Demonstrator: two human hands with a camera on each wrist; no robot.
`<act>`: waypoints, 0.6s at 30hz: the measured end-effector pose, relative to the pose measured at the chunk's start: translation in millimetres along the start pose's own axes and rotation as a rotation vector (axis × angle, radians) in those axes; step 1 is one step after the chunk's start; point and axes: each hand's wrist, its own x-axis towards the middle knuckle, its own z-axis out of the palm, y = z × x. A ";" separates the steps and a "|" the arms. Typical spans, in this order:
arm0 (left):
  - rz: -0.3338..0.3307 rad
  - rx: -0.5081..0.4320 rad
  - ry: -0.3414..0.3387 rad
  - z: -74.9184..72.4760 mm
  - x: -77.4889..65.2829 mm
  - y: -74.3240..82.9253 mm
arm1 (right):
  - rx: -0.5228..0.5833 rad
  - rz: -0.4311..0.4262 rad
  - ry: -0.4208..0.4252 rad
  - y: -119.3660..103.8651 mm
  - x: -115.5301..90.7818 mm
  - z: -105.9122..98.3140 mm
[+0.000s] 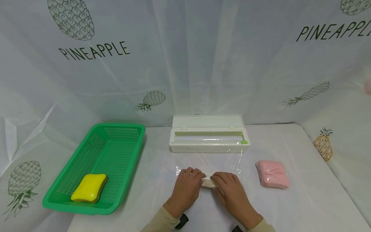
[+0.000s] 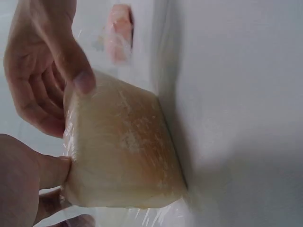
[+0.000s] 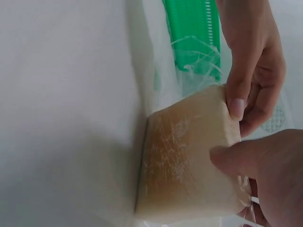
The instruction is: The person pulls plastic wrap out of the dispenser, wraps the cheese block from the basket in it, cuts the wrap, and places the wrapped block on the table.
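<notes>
Between both hands a pale, bread-like block (image 1: 208, 182) with a browned face stands tilted up on edge, wrapped in clear cling film. My left hand (image 1: 186, 188) pinches its upper edge at the left end, thumb on the near face. At the right end my right hand (image 1: 232, 193) grips the same edge, its thumb (image 3: 232, 158) pressed on the browned side in the right wrist view. Just beyond the hands, clear film (image 1: 208, 159) runs over the table to a white cling film dispenser (image 1: 210, 148) with its lid raised. The block's far side is hidden.
At the left stands a green basket (image 1: 134, 167) with a yellow sponge-like block (image 1: 89, 188) inside. A pink block (image 1: 272, 174), shiny as if wrapped, lies on the white table to the right. A green slider (image 1: 244, 141) sits at the dispenser's right end.
</notes>
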 end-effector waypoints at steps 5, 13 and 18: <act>-0.029 0.032 -0.003 -0.1 6.1 2.2 | -0.049 0.013 0.021 3.7 9.0 2.6; 0.003 0.058 -0.005 6.2 6.4 6.2 | -0.066 0.048 0.042 10.8 22.7 7.6; 0.012 0.155 -0.024 12.8 8.9 3.9 | -0.075 0.069 0.042 16.0 28.8 11.6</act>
